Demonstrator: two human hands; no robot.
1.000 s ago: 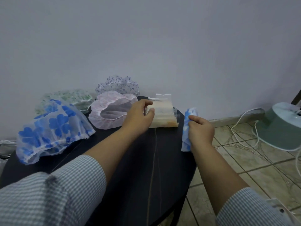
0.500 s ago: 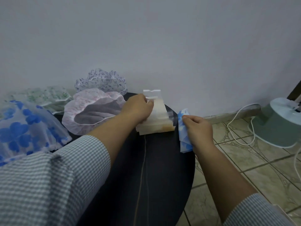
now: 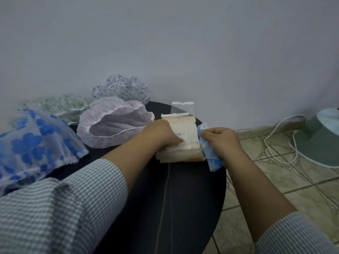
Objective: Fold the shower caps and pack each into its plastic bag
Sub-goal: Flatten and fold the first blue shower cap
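Right hand [image 3: 221, 143] clenched round folded blue cap [image 3: 211, 158] just right of bag stack [image 3: 180, 142], left hand [image 3: 161, 134] flat on stack; cap unbagged, four caps left of stack unfolded.

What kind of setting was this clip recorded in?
Probably a room in a home, not a workshop: a small round dark table against a plain wall, a tiled floor, and a fan base with its cord.

Four open shower caps [image 3: 113, 125] lie far left, one folded blue cap [image 3: 211, 156], one stack of plastic bags [image 3: 185, 136], two hands [image 3: 161, 132].
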